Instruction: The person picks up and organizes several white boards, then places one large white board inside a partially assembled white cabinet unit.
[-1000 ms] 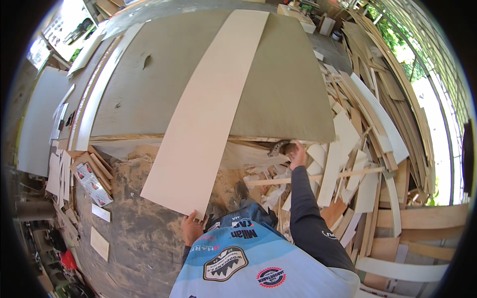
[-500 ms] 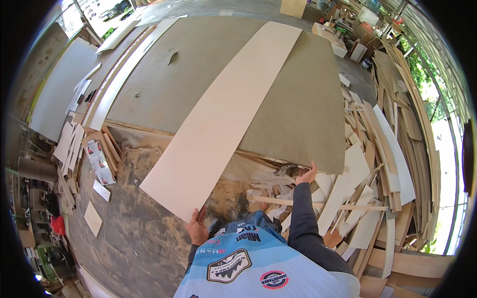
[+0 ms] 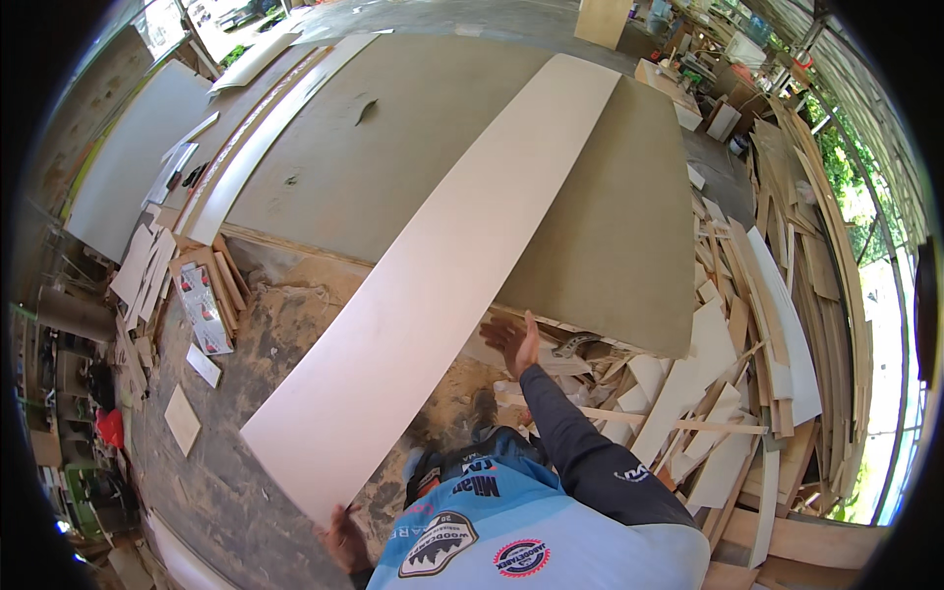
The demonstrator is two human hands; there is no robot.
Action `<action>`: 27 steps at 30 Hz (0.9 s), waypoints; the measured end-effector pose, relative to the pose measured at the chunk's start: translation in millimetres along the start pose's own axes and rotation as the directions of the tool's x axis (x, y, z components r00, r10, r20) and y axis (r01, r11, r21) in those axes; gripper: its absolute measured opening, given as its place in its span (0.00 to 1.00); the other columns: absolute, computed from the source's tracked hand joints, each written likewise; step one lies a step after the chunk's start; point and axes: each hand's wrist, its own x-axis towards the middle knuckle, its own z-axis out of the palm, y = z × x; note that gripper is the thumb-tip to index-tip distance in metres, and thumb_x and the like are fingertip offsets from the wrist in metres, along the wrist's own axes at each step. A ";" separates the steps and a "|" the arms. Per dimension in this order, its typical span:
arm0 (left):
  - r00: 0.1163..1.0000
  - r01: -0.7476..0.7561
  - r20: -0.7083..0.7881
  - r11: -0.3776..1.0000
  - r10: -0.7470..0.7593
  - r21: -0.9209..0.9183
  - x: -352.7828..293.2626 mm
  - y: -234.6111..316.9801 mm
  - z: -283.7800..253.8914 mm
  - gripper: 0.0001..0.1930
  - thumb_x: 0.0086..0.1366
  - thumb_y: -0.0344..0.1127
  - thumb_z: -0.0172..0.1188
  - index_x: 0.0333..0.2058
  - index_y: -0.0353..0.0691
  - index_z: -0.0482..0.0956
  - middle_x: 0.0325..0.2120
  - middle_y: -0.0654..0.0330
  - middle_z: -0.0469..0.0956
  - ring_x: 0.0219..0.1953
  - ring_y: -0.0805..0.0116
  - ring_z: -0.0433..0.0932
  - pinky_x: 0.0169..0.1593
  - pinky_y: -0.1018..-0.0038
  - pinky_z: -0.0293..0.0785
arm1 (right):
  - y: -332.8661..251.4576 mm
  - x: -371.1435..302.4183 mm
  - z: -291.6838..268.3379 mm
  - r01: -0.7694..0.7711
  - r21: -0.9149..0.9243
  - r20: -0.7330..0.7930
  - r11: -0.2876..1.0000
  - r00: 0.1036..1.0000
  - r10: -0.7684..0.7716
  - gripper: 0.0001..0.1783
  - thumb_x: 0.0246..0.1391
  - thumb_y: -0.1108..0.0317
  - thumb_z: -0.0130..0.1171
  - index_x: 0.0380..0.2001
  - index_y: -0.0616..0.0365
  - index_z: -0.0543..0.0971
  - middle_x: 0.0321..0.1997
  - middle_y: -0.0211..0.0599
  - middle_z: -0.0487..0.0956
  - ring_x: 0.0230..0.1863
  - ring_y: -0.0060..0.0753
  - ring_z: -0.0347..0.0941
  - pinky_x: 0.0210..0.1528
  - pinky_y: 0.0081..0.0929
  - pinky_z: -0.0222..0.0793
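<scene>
A long, pale pinkish-white board (image 3: 423, 265) lies slantwise across the large grey-brown table top (image 3: 610, 226), its near end jutting out over the floor. My left hand (image 3: 342, 539) grips the board's near right corner, the thumb by the edge and part of the fingers hidden. My right hand (image 3: 515, 344) is open with fingers spread, close beside the board's right edge and just in front of the table's near edge. I cannot tell whether its fingertips touch the board. A metal bracket-like piece (image 3: 574, 344) shows under the table's edge, right of this hand.
White and brown offcuts (image 3: 703, 374) are heaped right of the table, with long planks (image 3: 811, 256) stacked farther right. Narrow white strips (image 3: 280, 138) lie along the table's left side. Stacked brown pieces (image 3: 211, 270) and a small pale square (image 3: 182, 421) rest on the dusty floor to the left.
The board has slid toward me and its near end has swung out left and nearer, with my left hand on it. My right hand has moved left from the table's edge to beside the board.
</scene>
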 end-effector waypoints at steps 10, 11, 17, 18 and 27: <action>0.850 -0.259 -0.477 0.966 0.223 -0.010 60.0 60.3 -300.2 0.20 0.68 0.40 0.55 0.50 0.29 0.74 0.47 0.52 0.77 0.49 0.62 0.75 0.53 0.66 0.70 | 48.0 20.2 66.9 -0.023 -0.095 0.084 0.995 0.996 0.031 0.32 0.60 0.45 0.57 0.51 0.66 0.73 0.47 0.48 0.79 0.39 0.39 0.80 0.41 0.34 0.79; 0.804 -0.272 -0.557 0.962 0.206 -0.037 68.3 61.8 -311.8 0.22 0.68 0.43 0.55 0.51 0.29 0.73 0.48 0.51 0.76 0.50 0.62 0.74 0.56 0.67 0.68 | 62.8 23.4 68.6 -0.028 -0.199 0.122 0.980 0.991 0.053 0.30 0.59 0.46 0.58 0.50 0.63 0.74 0.44 0.44 0.80 0.38 0.35 0.80 0.40 0.32 0.79; 0.608 -0.320 -0.699 0.922 0.376 0.218 129.7 70.7 -318.8 0.27 0.70 0.46 0.52 0.57 0.29 0.67 0.53 0.50 0.72 0.56 0.59 0.71 0.58 0.67 0.67 | 160.1 15.3 93.0 -0.082 -0.439 0.173 0.895 0.970 0.173 0.13 0.58 0.61 0.63 0.41 0.57 0.79 0.35 0.30 0.81 0.31 0.20 0.75 0.32 0.17 0.73; 0.589 -0.306 -0.680 0.899 0.437 0.313 129.3 61.8 -341.9 0.27 0.71 0.46 0.51 0.58 0.29 0.67 0.53 0.50 0.72 0.57 0.59 0.71 0.58 0.67 0.68 | 181.0 10.1 105.1 -0.075 -0.382 0.195 0.921 0.968 0.159 0.12 0.59 0.60 0.63 0.39 0.57 0.79 0.33 0.29 0.80 0.29 0.19 0.74 0.32 0.19 0.72; 0.735 0.005 -0.615 0.909 -0.285 -0.416 176.0 -31.1 -335.2 0.22 0.64 0.48 0.61 0.50 0.38 0.77 0.45 0.56 0.80 0.42 0.65 0.80 0.44 0.69 0.77 | 173.4 -79.0 169.3 -0.017 -0.121 0.278 0.992 0.959 0.051 0.06 0.60 0.66 0.61 0.35 0.57 0.79 0.33 0.26 0.79 0.31 0.19 0.72 0.33 0.19 0.69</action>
